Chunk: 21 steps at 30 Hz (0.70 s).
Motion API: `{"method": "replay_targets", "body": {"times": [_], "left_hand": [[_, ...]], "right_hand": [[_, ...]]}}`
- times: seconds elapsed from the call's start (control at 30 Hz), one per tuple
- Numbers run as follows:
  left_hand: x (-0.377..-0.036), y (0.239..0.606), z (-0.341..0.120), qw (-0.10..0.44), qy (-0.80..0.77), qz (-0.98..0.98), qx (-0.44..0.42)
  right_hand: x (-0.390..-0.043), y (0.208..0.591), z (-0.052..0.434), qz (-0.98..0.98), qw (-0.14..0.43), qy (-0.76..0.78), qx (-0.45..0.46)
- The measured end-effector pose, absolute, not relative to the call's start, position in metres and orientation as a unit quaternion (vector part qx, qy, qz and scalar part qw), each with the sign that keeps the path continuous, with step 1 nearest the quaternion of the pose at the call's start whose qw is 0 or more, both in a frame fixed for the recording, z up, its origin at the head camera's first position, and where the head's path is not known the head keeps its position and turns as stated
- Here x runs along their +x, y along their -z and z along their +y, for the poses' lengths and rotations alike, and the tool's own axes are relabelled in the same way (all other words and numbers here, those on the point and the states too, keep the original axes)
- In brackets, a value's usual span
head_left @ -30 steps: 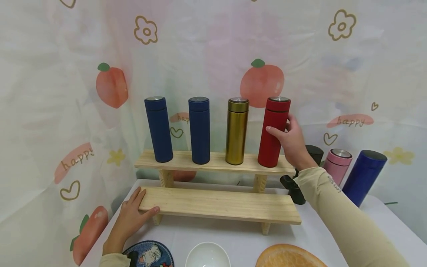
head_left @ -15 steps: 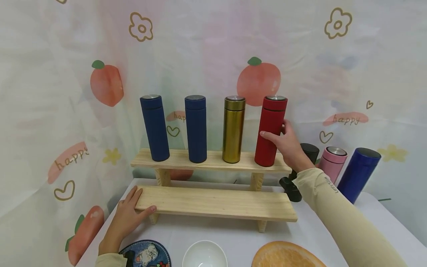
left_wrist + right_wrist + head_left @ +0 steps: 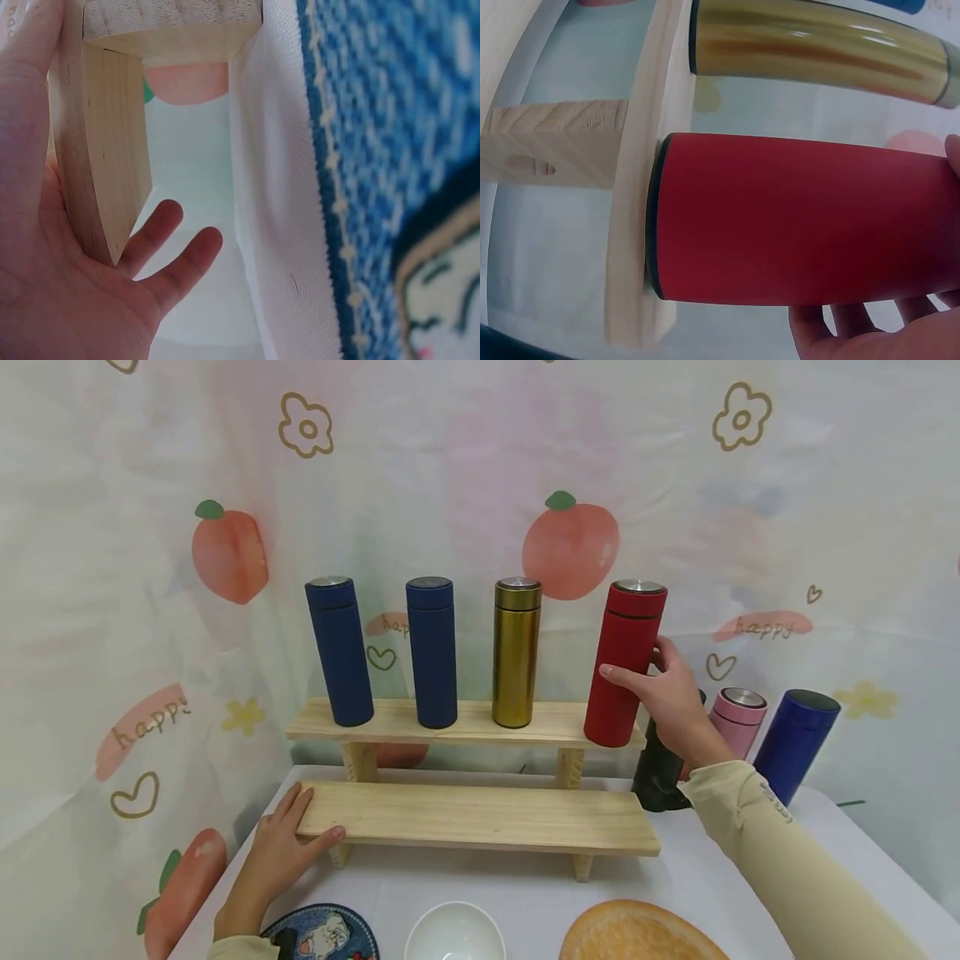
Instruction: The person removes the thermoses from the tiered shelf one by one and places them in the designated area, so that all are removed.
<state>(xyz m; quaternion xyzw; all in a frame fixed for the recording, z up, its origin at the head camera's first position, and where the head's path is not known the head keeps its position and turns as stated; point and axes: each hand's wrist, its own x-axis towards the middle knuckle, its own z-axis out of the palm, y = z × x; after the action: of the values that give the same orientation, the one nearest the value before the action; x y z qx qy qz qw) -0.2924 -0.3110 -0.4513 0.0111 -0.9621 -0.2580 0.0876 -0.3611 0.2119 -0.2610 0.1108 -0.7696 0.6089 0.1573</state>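
Observation:
My right hand [image 3: 651, 675] grips a red flask [image 3: 628, 652] around its middle. The flask leans right, its base at the right end of the upper wooden shelf [image 3: 465, 722]. In the right wrist view the red flask [image 3: 802, 217] fills the frame, its base against the shelf [image 3: 639, 210], my fingers [image 3: 870, 336] under it. My left hand [image 3: 288, 828] rests on the left end of the lower shelf [image 3: 480, 814], fingers flat on top, thumb on the front edge. In the left wrist view my palm [image 3: 67, 285] lies against the board [image 3: 105, 150].
Two dark blue flasks [image 3: 339, 652] [image 3: 431, 653] and a gold flask [image 3: 516, 653] stand on the upper shelf. Black [image 3: 658, 770], pink [image 3: 738, 718] and blue [image 3: 797, 743] flasks stand right of the rack. A patterned plate [image 3: 318, 935], white bowl [image 3: 450, 935] and orange slice shape [image 3: 637, 935] lie in front.
My right hand has shifted the red flask to the right along the upper shelf, away from the gold flask, and it now leans right. My left hand has stayed on the lower shelf.

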Motion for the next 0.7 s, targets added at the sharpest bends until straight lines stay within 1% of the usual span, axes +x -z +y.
{"method": "replay_targets", "body": {"times": [0.37, 0.7], "left_hand": [[-0.287, 0.453, -0.315, 0.079, 0.262, -0.962, 0.013], [-0.290, 0.450, -0.311, 0.082, 0.257, -0.963, 0.005]], "right_hand": [[-0.328, 0.257, 0.241, -0.775, 0.160, -0.603, 0.097], [-0.294, 0.262, 0.271, -0.774, 0.194, -0.596, 0.092]]}}
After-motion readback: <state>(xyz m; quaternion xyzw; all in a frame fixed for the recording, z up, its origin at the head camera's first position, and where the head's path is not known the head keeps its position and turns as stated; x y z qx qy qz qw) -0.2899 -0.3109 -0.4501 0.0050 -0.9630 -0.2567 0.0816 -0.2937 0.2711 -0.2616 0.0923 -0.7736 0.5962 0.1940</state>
